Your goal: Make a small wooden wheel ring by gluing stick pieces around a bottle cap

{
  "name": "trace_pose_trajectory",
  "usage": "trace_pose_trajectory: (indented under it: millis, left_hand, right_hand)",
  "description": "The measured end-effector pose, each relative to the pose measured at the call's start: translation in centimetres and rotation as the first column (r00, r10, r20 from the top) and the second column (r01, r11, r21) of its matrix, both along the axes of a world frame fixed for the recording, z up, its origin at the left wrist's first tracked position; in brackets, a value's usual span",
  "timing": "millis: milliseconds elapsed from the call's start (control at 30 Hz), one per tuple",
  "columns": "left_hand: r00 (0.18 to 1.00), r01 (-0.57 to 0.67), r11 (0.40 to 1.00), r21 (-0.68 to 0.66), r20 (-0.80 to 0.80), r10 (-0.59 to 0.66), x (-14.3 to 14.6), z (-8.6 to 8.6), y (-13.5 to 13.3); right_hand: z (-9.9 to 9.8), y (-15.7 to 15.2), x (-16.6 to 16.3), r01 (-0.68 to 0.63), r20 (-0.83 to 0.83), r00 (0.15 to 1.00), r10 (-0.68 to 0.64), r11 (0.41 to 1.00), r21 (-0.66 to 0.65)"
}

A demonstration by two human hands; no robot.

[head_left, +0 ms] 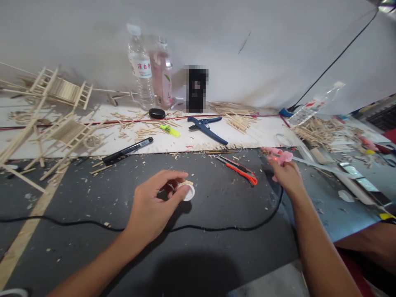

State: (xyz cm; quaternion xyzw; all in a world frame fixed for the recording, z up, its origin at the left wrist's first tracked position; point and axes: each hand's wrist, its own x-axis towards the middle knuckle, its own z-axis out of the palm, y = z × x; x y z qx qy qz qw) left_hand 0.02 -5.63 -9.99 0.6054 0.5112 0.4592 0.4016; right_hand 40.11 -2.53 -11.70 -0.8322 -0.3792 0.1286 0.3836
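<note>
My left hand (157,200) is closed, with thumb and fingers pinching a small white ring (191,192) that has a strip of pale wood along its upper edge. It is held just above the dark grey tabletop. Over to the right, my right hand (287,175) is wrapped round a pink hot glue gun (283,156), whose small red light glows. A long translucent glue stick (318,165) sticks out of its back end. Between the hands lies an orange utility knife (239,169), touched by neither.
A black cable (213,227) runs across the table. Blue cutters (207,128), a black marker pen (128,150) and a yellow highlighter (170,131) lie farther back. Wooden stick models (66,93) stand left; bottles (140,70) line the wall. Another person's limb (368,243) shows right.
</note>
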Motion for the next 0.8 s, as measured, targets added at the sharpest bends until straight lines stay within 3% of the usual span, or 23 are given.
trace_pose_trajectory:
  millis: [100, 200, 333, 433, 600, 800]
  left_hand:
    - [0.996, 0.003, 0.999, -0.050, 0.084, 0.002, 0.1, 0.0, 0.0]
    - [0.987, 0.008, 0.994, -0.105, 0.162, 0.009, 0.1, -0.2, 0.2]
    - [0.955, 0.027, 0.980, -0.196, 0.293, 0.032, 0.1, -0.3, 0.7]
    - [0.927, 0.060, 0.965, -0.257, 0.372, 0.042, 0.1, -0.6, 1.0]
    - [0.902, 0.103, 0.934, -0.342, 0.428, 0.058, 0.1, -1.3, 1.2]
    - [0.908, 0.119, 0.913, -0.391, 0.415, 0.059, -0.1, -2.0, 1.3]
  right_hand:
    - [1.1, -0.9, -2.0, 0.013, -0.124, 0.992, 0.010, 0.984, 0.180]
    - [2.6, -1.7, -6.1, -0.054, -0.293, 0.941, 0.168, 0.931, 0.361]
    - [3.4, -1.9, -13.1, -0.327, -0.538, 0.688, 0.488, 0.869, 0.371]
    - [2.4, -1.9, -16.5, -0.464, -0.636, 0.493, 0.594, 0.798, 0.385]
    - [-0.4, -2.6, -16.5, -0.553, -0.687, 0.362, 0.631, 0.738, 0.387]
    - [-1.8, -3.9, -14.5, -0.663, -0.702, 0.336, 0.628, 0.687, 0.297]
